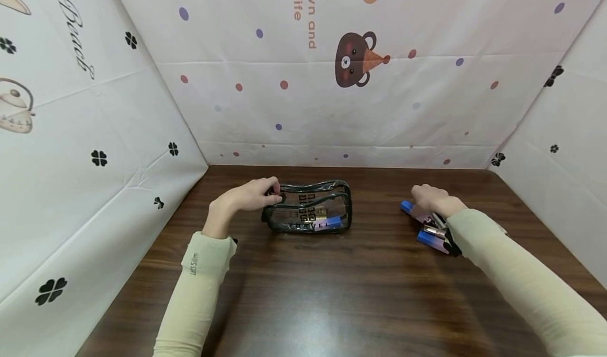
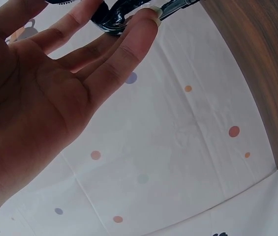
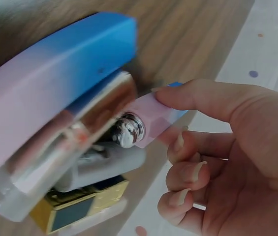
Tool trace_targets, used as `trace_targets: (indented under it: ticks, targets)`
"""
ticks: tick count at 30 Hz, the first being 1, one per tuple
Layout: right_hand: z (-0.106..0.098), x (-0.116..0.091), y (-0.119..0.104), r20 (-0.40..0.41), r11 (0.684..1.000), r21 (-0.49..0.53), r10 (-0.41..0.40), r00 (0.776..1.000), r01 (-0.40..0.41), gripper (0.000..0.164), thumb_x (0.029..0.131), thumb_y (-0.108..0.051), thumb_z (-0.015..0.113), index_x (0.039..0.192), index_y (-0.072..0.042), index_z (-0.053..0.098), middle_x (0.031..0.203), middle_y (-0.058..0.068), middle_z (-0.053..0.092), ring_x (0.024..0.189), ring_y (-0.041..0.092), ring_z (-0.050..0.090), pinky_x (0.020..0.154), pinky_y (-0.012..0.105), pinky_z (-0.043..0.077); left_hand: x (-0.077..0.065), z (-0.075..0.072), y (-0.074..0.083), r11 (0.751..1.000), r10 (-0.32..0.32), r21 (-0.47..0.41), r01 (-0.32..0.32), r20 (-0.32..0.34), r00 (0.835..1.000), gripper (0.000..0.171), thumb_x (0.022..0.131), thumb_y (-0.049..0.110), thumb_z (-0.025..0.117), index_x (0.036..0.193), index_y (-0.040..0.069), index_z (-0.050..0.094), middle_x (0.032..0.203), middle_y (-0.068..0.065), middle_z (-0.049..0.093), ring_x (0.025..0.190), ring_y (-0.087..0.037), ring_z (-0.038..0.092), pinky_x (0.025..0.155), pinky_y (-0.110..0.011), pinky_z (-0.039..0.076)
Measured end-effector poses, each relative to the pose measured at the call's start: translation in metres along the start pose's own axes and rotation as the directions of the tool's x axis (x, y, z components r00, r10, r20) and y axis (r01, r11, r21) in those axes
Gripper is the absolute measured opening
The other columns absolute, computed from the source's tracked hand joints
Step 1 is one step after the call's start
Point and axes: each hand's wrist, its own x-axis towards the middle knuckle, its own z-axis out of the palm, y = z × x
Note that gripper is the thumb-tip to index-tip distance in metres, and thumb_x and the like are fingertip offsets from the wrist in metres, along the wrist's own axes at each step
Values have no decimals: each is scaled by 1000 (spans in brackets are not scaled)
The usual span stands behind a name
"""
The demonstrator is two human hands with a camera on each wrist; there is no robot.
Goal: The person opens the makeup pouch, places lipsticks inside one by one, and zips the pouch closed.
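Note:
A clear zip pouch with black trim (image 1: 350, 209) and dark lettering stands on the table. My left hand (image 1: 251, 195) pinches its left upper edge; the left wrist view catches only part of the dark trim (image 2: 113, 22). Inside the pouch lie a pink-and-blue lipstick tube (image 1: 332, 222) and a gold piece (image 1: 321, 212). At the right, my right hand (image 1: 438, 200) pinches another pink-and-blue lipstick tube (image 3: 154, 115) between thumb and fingers, its silver end facing the pile. Beside it lie a larger pink-and-blue tube (image 3: 75, 73), a clear-ended metallic tube (image 3: 99, 113) and a gold-and-black case (image 3: 75, 214).
The dark wooden table (image 1: 303, 288) runs between the pouch and the cosmetics pile. White printed sheets (image 1: 303, 115) rise behind the table and at both sides.

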Motion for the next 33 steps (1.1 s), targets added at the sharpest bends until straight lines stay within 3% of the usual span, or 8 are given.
trace_targets:
  ticks: [6, 14, 20, 25, 33]
  targets:
    - [-15, -1, -16, -63, 999, -1, -40, 997, 40, 7, 85, -10, 65, 84, -4, 62, 75, 8, 59, 63, 18, 53, 52, 30, 38, 0, 0, 0, 1000, -2, -1, 2, -2, 1000, 20, 100, 26, 52, 109, 8, 52, 94, -9, 55, 77, -19, 48, 70, -33, 39]
    - [-26, -1, -32, -131, 999, -11, -43, 990, 42, 12, 79, -13, 68, 76, -7, 58, 71, 6, 56, 61, 18, 50, 51, 31, 38, 0, 0, 0, 1000, -8, -1, 8, 4, 1000, 20, 100, 26, 51, 109, 8, 52, 94, -9, 55, 78, -19, 48, 70, -33, 39]
    - [-33, 0, -43, -136, 997, -12, -79, 988, 78, 15, 78, -12, 66, 64, -8, 61, 60, 1, 52, 55, 14, 44, 47, 28, 34, -1, 0, 1, 1000, -11, -3, 11, 4, 1000, 21, 100, 26, 52, 110, 8, 52, 95, -9, 55, 79, -19, 48, 71, -33, 39]
    - [-46, 2, -55, -163, 993, -36, -116, 980, 111, 17, 75, -14, 68, 59, -11, 64, 57, -1, 57, 55, 13, 48, 48, 29, 35, 0, 0, 0, 1000, -10, -5, 10, 1, 1000, 21, 100, 26, 51, 110, 8, 52, 96, -9, 56, 79, -20, 48, 71, -33, 39]
    - [-55, 2, -71, -194, 989, -57, -142, 971, 133, 12, 76, -20, 72, 70, -11, 67, 71, 1, 64, 67, 17, 55, 54, 34, 41, -1, 0, 1, 1000, -5, -6, 5, 6, 1000, 20, 101, 26, 51, 109, 8, 51, 94, -9, 55, 78, -19, 47, 70, -33, 39]
